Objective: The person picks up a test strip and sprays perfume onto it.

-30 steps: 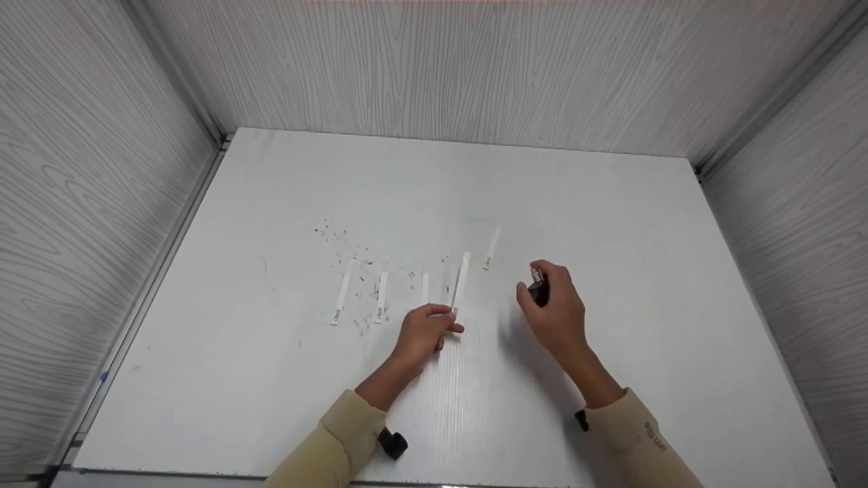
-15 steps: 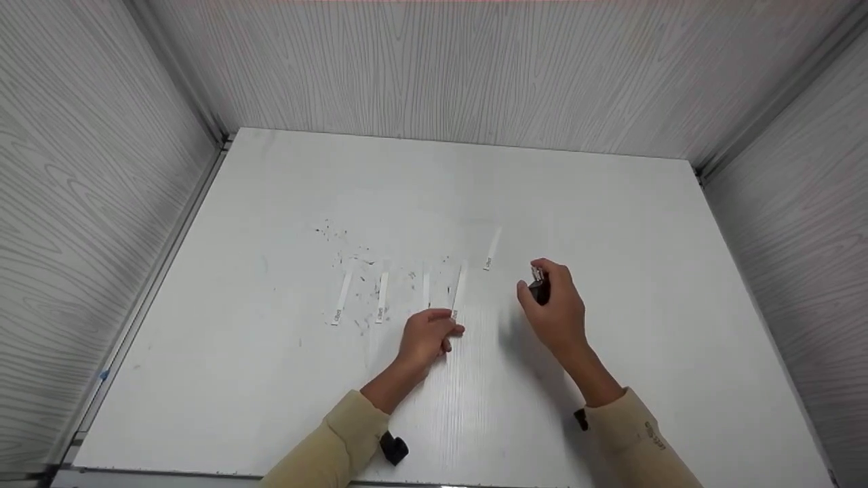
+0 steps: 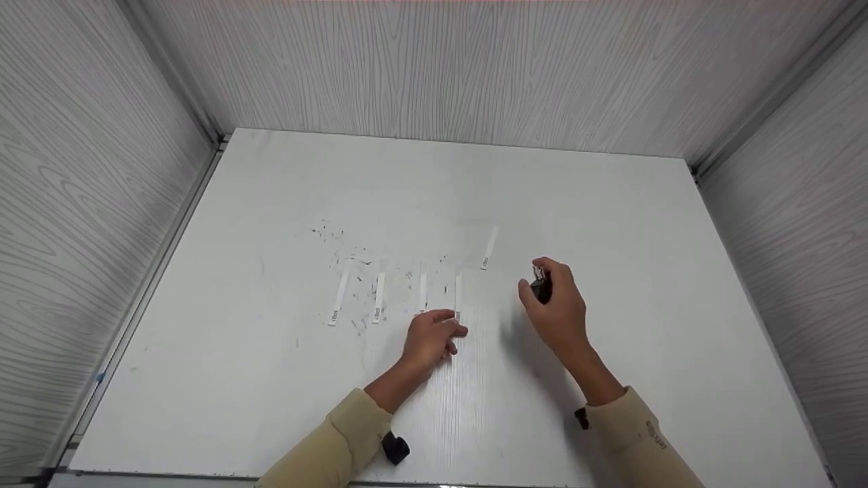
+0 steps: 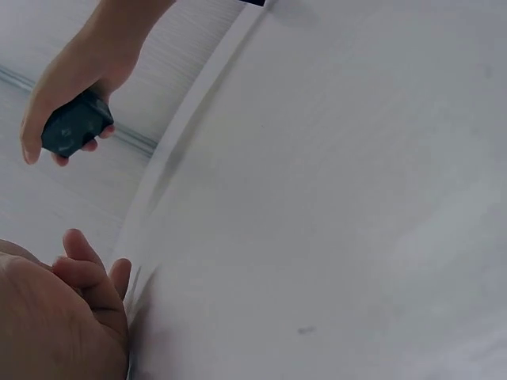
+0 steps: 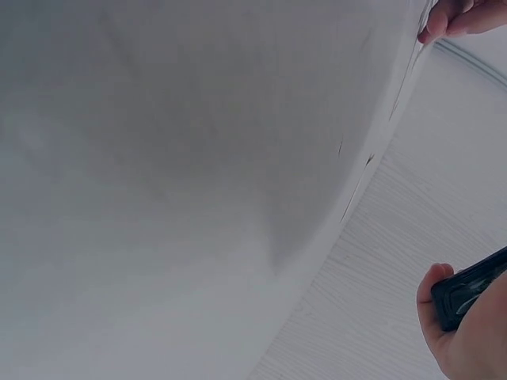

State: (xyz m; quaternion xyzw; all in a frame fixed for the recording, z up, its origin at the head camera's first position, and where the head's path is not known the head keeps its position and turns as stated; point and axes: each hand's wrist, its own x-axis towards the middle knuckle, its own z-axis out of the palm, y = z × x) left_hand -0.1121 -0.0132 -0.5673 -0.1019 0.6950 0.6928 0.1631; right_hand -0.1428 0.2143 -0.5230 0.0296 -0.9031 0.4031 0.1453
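In the head view, my left hand (image 3: 430, 339) pinches the near end of a white paper strip (image 3: 458, 288) that lies close on the white tabletop. My right hand (image 3: 557, 301) is raised to its right and grips a small black bottle (image 3: 541, 290) with a silvery top, the forefinger at that top. In the left wrist view the dark bottle (image 4: 78, 123) looks blocky and angular. The right wrist view has the left fingertips (image 5: 440, 22) low at the table surface, and the bottle (image 5: 467, 293) in the right hand.
Several more strips lie about: one (image 3: 340, 293) at far left, another (image 3: 379, 297) beside it, a third (image 3: 423, 288) partly behind the left hand, and one (image 3: 489, 247) farther back. Dark specks mark the tabletop (image 3: 610, 224). A grooved wall (image 3: 434, 74) stands behind.
The held strip, tilted up and leaning right a second ago, now lies flatter and straighter in line with the others. My left hand shifted slightly right and nearer; the right hand barely moved.
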